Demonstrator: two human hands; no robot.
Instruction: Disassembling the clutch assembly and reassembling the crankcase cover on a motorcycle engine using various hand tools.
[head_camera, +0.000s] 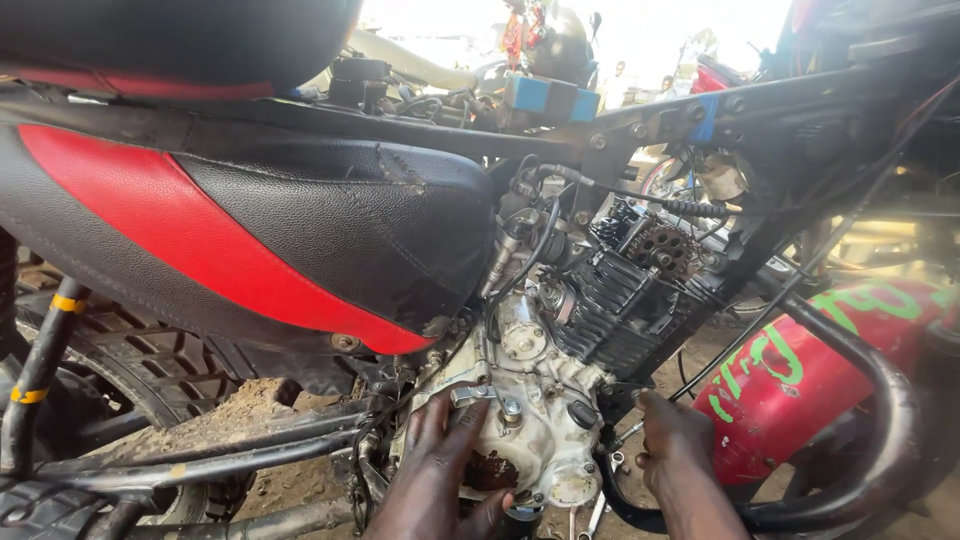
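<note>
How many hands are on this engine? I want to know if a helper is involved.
2: the left hand lies on the pale engine cover; the right hand is at its right edge. Others may be out of frame.
</note>
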